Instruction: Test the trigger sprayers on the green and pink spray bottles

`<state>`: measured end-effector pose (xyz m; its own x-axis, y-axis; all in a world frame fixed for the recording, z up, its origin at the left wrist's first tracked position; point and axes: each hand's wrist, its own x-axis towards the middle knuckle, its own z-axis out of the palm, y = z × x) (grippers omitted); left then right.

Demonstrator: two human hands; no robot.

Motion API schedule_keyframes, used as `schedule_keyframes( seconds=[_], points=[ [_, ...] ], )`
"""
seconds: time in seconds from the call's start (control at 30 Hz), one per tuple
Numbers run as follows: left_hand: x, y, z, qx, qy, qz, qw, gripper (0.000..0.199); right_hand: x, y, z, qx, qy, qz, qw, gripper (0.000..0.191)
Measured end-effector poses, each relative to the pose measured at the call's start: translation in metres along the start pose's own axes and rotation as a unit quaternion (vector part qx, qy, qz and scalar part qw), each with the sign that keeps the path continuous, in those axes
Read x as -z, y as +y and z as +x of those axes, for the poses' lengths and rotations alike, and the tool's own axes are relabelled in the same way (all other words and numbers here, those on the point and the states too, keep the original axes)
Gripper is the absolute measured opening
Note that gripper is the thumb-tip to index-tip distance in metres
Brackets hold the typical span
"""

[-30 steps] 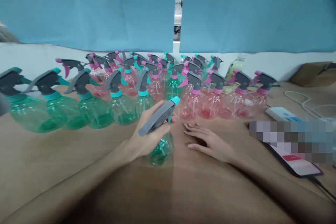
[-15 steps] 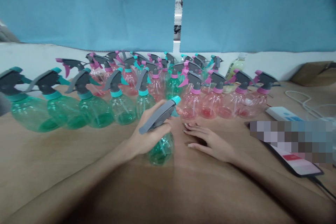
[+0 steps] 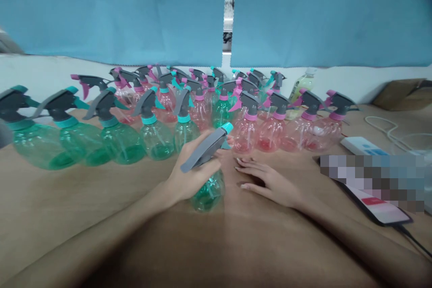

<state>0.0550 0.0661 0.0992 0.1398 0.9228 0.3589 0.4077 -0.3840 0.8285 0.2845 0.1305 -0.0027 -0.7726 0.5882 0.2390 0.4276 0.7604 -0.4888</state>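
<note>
While the L hand (image 3: 192,181) is wrapped round the neck of a round, clear-green plastic spray bottle (image 3: 206,194) w/ grey spray head & turquoise nozzle, the R hand (image 3: 279,184) lies flat on the brown worktop (image 3: 67,202), fingers loosely spread, nothing in it. Bottle's mid-worktop, apart from the rows nearer the far edge. Spray head's on; collar hidden, can't tell how tight. My read: this one's mid-handling, not yet let go. Five green plastic bottles (image 3: 157,141) (L) & four pink plastic bottles (image 3: 272,134) (R), all w/ heads on, make the front row, more behind; can't tell which are done.
</note>
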Motion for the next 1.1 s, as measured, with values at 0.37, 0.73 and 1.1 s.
schedule_keyframes(
  seconds=[0.37, 0.73, 1.1],
  points=[
    [-0.0047, -0.0008, -0.001, 0.011, 0.009, -0.027, 1.0, 0.019, -0.0007, 0.0017, 0.0, -0.001, -0.004, -0.003, 1.0, 0.052],
    [-0.0051, 0.0057, 0.0003, 0.008, 0.033, -0.009, 0.999, 0.015, -0.0009, 0.0025, -0.0009, 0.006, 0.003, 0.011, 1.0, 0.051],
    [-0.0042, 0.0042, -0.0003, 0.003, 0.012, -0.018, 1.0, 0.022, 0.0002, 0.0002, -0.0006, -0.001, -0.003, 0.004, 1.0, 0.052]
  ],
)
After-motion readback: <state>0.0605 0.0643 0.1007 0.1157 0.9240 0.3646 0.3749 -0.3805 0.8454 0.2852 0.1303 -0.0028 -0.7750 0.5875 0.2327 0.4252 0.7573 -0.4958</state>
